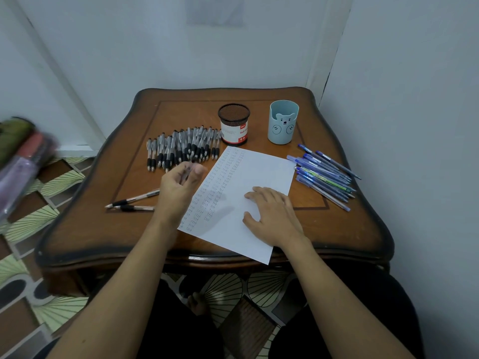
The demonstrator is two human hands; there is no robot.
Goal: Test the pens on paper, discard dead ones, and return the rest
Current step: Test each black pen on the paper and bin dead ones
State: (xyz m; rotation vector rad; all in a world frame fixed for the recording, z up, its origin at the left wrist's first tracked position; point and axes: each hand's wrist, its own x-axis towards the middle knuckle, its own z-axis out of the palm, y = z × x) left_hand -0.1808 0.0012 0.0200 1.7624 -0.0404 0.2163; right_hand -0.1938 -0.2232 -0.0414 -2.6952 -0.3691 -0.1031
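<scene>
Paper (259,174) lay angled on a wooden table (77,229), seen from the head camera, with columns of small handwritten marks running down its left part. The right hand (272,216) rested flat on the sheet's lower right area, fingers straight and spread, holding nothing. The left hand (178,185) hovered just off the sheet's left edge, fingers curled together around a pen (185,174), which was blurred and mostly hidden by the fingers.

Behind that hand, a row of black-gripped pens (181,147) lay side by side on the tabletop, tips toward the person. Two more pens (134,200) lay apart from the row near the table's left edge, close to the left wrist. A pile of blue pens (324,174) lay fanned out to the right of the sheet.

A black mesh holder (234,124) with a red-and-white label stood upright just beyond the sheet's far corner, touching the end of the black row. A teal cup (283,123) with a bear face stood to its right. A blurred bundle (20,156) showed at the frame's left edge above a patterned floor (51,177).
</scene>
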